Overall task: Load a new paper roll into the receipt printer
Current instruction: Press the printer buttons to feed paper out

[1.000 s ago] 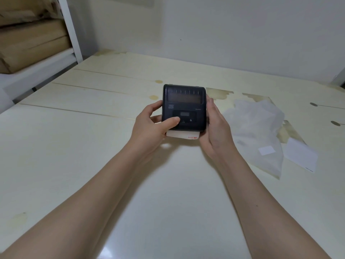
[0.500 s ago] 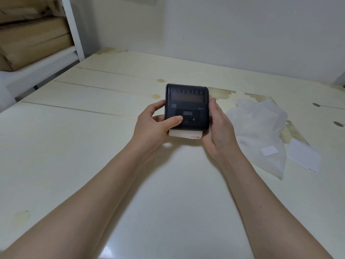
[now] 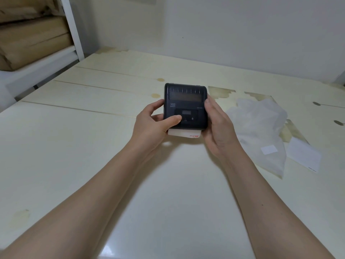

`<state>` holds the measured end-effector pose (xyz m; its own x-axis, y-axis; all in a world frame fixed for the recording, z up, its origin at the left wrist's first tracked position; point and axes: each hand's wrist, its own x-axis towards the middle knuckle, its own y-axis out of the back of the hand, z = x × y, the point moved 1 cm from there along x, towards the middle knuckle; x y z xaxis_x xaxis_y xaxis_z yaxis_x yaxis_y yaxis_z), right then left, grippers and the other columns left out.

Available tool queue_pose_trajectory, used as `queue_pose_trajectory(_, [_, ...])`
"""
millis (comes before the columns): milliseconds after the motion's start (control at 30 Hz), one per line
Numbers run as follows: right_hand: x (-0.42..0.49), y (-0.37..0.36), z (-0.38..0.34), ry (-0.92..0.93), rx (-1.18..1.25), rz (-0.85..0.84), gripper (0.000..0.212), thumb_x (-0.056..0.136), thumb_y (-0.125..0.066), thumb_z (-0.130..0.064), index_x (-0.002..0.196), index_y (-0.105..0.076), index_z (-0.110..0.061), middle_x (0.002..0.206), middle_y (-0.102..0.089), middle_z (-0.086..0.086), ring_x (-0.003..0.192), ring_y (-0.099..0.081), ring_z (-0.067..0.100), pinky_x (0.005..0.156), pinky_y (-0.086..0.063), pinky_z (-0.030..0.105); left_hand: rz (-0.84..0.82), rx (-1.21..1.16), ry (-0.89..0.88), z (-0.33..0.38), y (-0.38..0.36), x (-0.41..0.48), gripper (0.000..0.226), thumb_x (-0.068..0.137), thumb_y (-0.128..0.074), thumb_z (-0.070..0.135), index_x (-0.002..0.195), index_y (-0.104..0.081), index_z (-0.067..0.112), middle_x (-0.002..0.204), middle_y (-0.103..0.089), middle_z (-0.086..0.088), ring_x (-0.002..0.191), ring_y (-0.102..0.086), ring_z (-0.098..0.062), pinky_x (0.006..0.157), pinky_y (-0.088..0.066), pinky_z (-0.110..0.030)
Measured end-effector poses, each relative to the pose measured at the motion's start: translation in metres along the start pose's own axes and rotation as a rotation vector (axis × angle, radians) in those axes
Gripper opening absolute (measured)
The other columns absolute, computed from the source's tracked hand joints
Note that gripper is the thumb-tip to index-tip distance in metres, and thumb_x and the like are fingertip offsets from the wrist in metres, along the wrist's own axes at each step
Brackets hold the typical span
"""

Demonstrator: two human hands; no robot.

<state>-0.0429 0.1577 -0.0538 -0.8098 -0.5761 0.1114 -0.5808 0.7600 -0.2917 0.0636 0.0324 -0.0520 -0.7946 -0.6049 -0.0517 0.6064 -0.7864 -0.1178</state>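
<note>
Sitting above the table (image 3: 168,193), receipt printer (image 3: 185,106) is clamped between both hands, lid shut, paper strip (image 3: 184,133) poking out the near edge. Left hand (image 3: 151,126) thumb presses its front panel; right hand (image 3: 217,126) fingers grip the right side. Plastic wrapper (image 3: 261,131) lies right.

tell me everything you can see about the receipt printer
The receipt printer is a small dark boxy unit, plastic by its look, lid shut, with a tinted window at its far end and a small display near the front. White paper with a red mark sticks out at its near edge. The left hand and right hand grip its sides, left thumb on top.
</note>
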Motion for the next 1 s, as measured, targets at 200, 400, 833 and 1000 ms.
queue_pose_trajectory(200, [-0.0011,-0.0012,0.0007,-0.013,-0.062,-0.056,0.039,0.105,-0.04,-0.023,0.142,-0.05,-0.016,0.14,-0.059,0.013,0.129,-0.056,0.032,0.108,-0.042,0.059,0.012,0.018,0.004,-0.0008,0.0021,0.0016,0.063,0.081,-0.078,0.017,0.138,-0.053,0.026,0.093,-0.077,0.004,0.083,-0.072,-0.006,0.087,-0.057,-0.035])
queue_pose_trajectory(400, [-0.0013,-0.0014,0.0004,-0.025,-0.065,-0.047,0.04,0.102,-0.042,-0.018,0.141,-0.052,-0.02,0.138,-0.061,0.011,0.125,-0.059,0.03,0.106,-0.044,0.057,0.014,0.024,0.005,-0.0033,0.0026,0.0038,0.062,0.08,-0.079,0.019,0.137,-0.054,0.028,0.096,-0.077,0.002,0.088,-0.073,-0.01,0.084,-0.057,-0.036])
queue_pose_trajectory(833, [-0.0021,-0.0022,-0.001,-0.02,-0.097,-0.05,0.046,0.097,-0.04,-0.008,0.139,-0.053,-0.019,0.135,-0.061,0.017,0.124,-0.058,0.038,0.102,-0.045,0.062,0.006,0.04,0.006,-0.0048,0.0026,0.0044,0.062,0.08,-0.078,0.02,0.136,-0.054,0.028,0.099,-0.077,0.0,0.093,-0.074,-0.014,0.085,-0.057,-0.037])
queue_pose_trajectory(1000, [-0.0024,-0.001,-0.0014,-0.024,-0.099,-0.056,0.045,0.097,-0.039,-0.007,0.138,-0.053,-0.019,0.135,-0.061,0.017,0.124,-0.058,0.039,0.102,-0.045,0.063,0.003,0.034,0.009,-0.0045,0.0028,0.0045,0.061,0.08,-0.078,0.019,0.136,-0.055,0.028,0.099,-0.078,0.0,0.095,-0.074,-0.015,0.089,-0.056,-0.04])
